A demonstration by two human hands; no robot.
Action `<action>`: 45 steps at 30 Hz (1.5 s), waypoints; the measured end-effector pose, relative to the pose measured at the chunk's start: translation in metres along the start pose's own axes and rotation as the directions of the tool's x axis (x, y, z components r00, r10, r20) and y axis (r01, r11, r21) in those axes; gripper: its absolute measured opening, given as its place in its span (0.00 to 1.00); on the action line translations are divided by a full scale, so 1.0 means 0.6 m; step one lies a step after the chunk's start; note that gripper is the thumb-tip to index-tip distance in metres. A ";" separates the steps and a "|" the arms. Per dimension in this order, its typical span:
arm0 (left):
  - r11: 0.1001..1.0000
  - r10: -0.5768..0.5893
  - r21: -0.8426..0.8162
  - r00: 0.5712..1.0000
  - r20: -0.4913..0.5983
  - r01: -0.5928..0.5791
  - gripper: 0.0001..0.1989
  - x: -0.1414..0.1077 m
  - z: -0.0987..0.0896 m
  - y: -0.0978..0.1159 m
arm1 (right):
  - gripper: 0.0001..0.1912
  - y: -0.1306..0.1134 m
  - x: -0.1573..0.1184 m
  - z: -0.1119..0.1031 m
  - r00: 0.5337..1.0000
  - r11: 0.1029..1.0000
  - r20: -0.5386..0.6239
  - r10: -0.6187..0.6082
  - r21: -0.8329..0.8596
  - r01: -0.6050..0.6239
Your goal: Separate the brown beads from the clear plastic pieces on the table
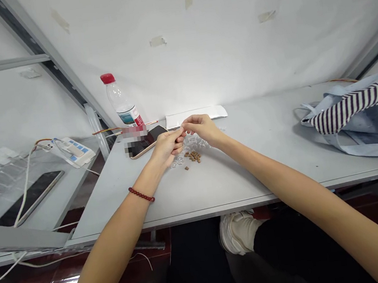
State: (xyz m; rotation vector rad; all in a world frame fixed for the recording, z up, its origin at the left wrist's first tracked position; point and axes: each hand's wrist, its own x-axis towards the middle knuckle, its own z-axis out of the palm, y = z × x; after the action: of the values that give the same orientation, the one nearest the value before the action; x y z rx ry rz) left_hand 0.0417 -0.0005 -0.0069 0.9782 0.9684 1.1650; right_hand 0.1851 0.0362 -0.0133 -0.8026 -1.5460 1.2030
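Just above the table (260,126), the left hand (169,145) and right hand (201,128) meet at the fingertips, both with thumb and fingers pinched closed; whether something tiny sits between them cannot be told. The brown pellets (194,156) lie in a small heap right below, one pellet (186,168) apart toward the front edge, with clear pieces (194,141) behind and to the left, partly hidden by the hands.

Bare tabletop runs from the heap to the front edge, and a wider open stretch reaches right to the blue cloth (360,136) with its striped band, which spreads over the right end. Behind the hands, a white packet (195,115) lies near the wall (230,37). The left side is tighter: a phone (147,141) lies beside the left hand, and the red-capped bottle (121,99) stands behind it near the slanting left edge.

The bottle's label shows a blue-green picture and a red part, its writing too small to read. Pixelated blocks cover the bottle's base and the phone's left end. The power strip (72,151), beyond the left edge, bears blue markings, also unreadable.
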 end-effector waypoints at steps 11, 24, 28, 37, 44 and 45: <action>0.978 0.004 -0.209 0.999 -0.036 -0.011 0.10 -0.006 0.003 0.018 | 0.03 0.034 0.033 -0.013 0.993 0.871 -0.056 -0.105 -0.486 0.065; 0.932 -0.096 -0.355 0.995 -0.038 0.077 0.09 -0.002 -0.005 0.020 | 0.16 0.058 0.119 -0.019 0.946 0.517 0.322 -0.036 -0.804 0.293; 0.912 -0.080 -0.408 0.994 -0.073 0.044 0.08 0.003 -0.012 0.018 | 0.14 0.065 0.122 -0.014 0.937 0.464 0.350 -0.008 -0.828 0.314; 0.927 -0.161 -0.360 0.978 -0.132 0.104 0.14 0.010 -0.011 0.010 | 0.07 0.043 0.070 -0.041 0.965 0.684 0.178 -0.193 -0.681 0.262; 0.989 -0.129 -0.088 0.989 -0.070 0.123 0.18 0.008 0.002 -0.008 | 0.06 0.001 0.020 -0.023 0.934 0.790 0.239 -0.267 -0.500 0.354; 0.992 -0.106 -0.078 0.992 -0.062 0.101 0.17 0.006 0.004 -0.009 | 0.06 -0.003 0.016 -0.022 0.930 0.792 0.253 -0.267 -0.493 0.361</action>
State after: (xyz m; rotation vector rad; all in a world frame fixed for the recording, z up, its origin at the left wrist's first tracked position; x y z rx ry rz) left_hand 0.0460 0.0023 -0.0115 0.8248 1.0099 1.1442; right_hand 0.1949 0.0487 -0.0080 -0.7564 -2.1101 0.6009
